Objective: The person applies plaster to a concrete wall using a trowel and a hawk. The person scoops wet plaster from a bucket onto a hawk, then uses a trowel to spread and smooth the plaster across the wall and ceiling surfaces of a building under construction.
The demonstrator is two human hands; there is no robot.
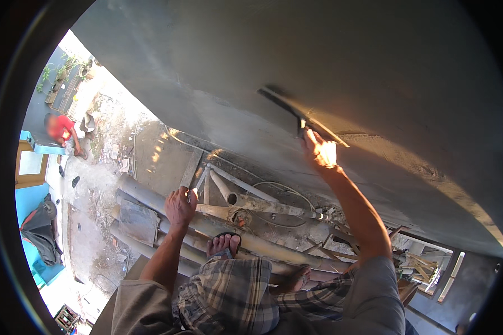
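Most of the grey wall (330, 61) looks smooth, but one strip looks bumpy

The right hand (320, 152) has its fingers wrapped round the handle of a long, flat trowel (289, 109). The trowel is up at the wall, about in the middle of the view, and it slants down to the right. It seems to rest on the wall, but I can't tell if all of it touches.

The left hand (180, 207) is low down, away from the wall. Its fingers are bent. I can't tell if they pinch anything. Some long pipes (262, 244) lie below it, and one foot (224, 244) in a sandal is near them.

How much is done? I think a lot. The wall looks flat and even above the trowel and to its left. To the right, a sandy-looking strip (394, 149) shines in the sun and looks rough, so that bit may be left to rub flat. The far right side is too dark to judge.
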